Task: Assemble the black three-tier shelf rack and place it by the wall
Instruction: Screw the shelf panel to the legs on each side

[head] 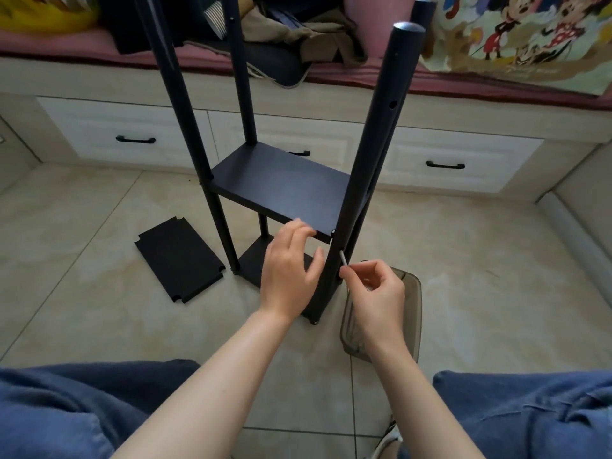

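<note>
Blue-jeaned knees point(49, 409) fill the bottom corners of the frame, and two bare forearms reach up from between them to the black rack point(281, 183). The rack stands upright on the tiled floor point(463, 260) at mid-frame, just in front of a white drawer unit point(126, 127) with black handles. Four posts are in place, with a middle shelf and a lower shelf point(255, 263) fitted between them. The left hand point(291, 270) has its fingers curled over the front edge of the middle shelf, with the thumb spread towards the front right post point(374, 160). The right hand point(377, 293) is closed, thumb and forefinger pinching a thin silver key point(343, 258) whose tip meets that post just below the shelf. A loose shelf panel point(178, 260) lies flat on the floor to the left of the rack, apart from it. A translucent grey-brown container point(410, 293) sits on the floor beneath the right hand. Along the top of the frame, dark clothes point(291, 38) lie heaped on a pink cushion. A cartoon-print cloth point(513, 38) occupies the upper right.
</note>
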